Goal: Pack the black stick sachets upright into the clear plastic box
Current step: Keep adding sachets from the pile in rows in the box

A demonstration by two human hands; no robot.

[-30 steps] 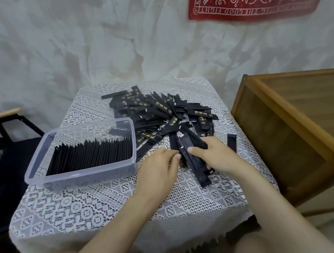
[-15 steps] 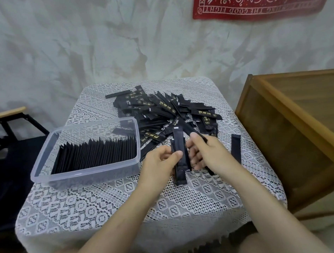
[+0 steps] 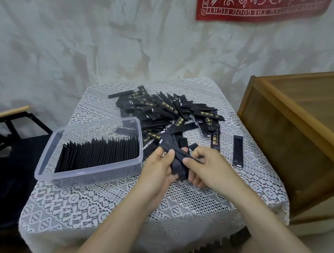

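Note:
A small bundle of black stick sachets [image 3: 173, 153] is held between both hands just above the table, tilted with its top toward the left. My left hand [image 3: 158, 171] grips its left side, thumb over the front. My right hand [image 3: 204, 165] grips the right side and lower end. The clear plastic box [image 3: 44, 167] stands to the left, its near half filled with a row of upright sachets [image 3: 99, 152]. A loose pile of black sachets [image 3: 166, 110] with gold print lies behind the hands.
One single sachet [image 3: 237, 151] lies alone at the right of the lace-covered table [image 3: 108, 202]. A wooden cabinet [image 3: 304, 134] stands close on the right. A black chair [image 3: 3, 140] is on the left. The wall is behind.
Both hands have gathered the sachets off the table into one bundle and lifted it, tilting it from upright toward the left.

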